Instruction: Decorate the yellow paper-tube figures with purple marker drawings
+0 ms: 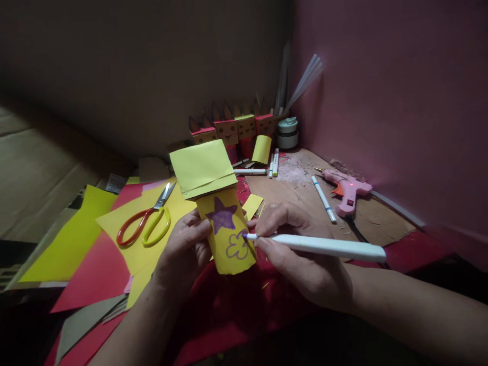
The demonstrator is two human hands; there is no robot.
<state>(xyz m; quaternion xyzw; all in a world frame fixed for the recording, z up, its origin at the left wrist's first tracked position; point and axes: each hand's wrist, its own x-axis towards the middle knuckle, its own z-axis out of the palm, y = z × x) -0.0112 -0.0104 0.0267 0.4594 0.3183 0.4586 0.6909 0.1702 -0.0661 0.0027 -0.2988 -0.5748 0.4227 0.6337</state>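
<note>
My left hand (185, 249) grips a yellow paper tube (229, 231) upright, with a folded yellow paper flap (202, 168) on its top. The tube bears a filled purple star and, below it, a purple flower outline. My right hand (301, 254) holds a white marker (324, 246) almost level, and its purple tip touches the flower outline on the tube's right side.
Red-and-yellow-handled scissors (147, 222) lie on yellow and red paper sheets (76, 239) at the left. A pink glue gun (346, 189) and loose white markers (324, 199) lie at the right by the pink wall. Several decorated paper tube figures (232, 129) and a small jar (287, 132) stand at the back.
</note>
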